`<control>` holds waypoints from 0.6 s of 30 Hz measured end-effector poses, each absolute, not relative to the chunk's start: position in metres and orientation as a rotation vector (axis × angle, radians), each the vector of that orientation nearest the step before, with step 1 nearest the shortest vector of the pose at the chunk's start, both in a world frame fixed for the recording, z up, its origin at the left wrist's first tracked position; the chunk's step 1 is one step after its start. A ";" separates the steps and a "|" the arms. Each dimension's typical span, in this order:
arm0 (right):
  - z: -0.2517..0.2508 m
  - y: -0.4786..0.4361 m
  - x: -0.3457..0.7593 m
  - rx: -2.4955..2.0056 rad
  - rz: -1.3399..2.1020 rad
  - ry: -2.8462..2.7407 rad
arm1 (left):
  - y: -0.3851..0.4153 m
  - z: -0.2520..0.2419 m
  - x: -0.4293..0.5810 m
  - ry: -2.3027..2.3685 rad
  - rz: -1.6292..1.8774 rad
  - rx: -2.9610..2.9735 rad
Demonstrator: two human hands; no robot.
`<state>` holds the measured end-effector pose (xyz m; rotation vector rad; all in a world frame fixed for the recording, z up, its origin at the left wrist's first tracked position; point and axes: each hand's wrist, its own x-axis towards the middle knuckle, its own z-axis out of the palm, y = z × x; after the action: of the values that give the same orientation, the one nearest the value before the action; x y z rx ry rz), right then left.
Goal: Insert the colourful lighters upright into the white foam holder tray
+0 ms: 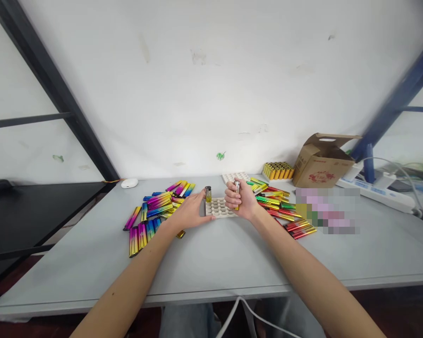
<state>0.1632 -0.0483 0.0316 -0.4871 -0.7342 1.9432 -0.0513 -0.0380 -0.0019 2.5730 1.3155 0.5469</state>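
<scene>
Metallic cap, gold-tinted body: from my remote seat I read the held piece as a lighter [237,186]. Clock centred on the pale honeycomb tray [216,216], twelve straight ahead. Held lighter at two o'clock, by the tray's right end, roughly upright, cap uppermost.

Right hand [246,199]: fingers curled firmly round the lighter's body, cap showing above them. Left hand [187,212]: at nine o'clock, spread and relaxed, thumb along the tray's near edge, fingertips by a second lighter [208,195] standing at the ten o'clock corner. Whether those fingertips press on anything, I cannot tell.

Handling, my judgement: light, stiff, smooth-sided, so a dry pinch should serve but a loose one may let it slide or twist. I would take the body just under the cap, finger and thumb opposed, keeping clear of the cap's moving parts. The shell is probably hard plastic; steady pressure, no crushing. The tray looks light and apt to skid; I would brace it by its rim, never across the holes.

Around: shiny multicoloured pieces heaped at nine [160,210], red-and-green ones at three [270,201]. Packed yellow block [278,172] at two, cardboard box [317,177] just beyond it. Another pale tray [233,178] at one.
</scene>
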 end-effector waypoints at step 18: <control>0.029 -0.053 0.150 -0.706 1.733 -0.933 | -0.040 -0.002 -0.050 1.287 0.545 2.611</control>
<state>0.1498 -0.0526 0.0289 -0.7065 -0.9330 1.7332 -0.0498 -0.0396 -0.0017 2.6108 1.2873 0.5449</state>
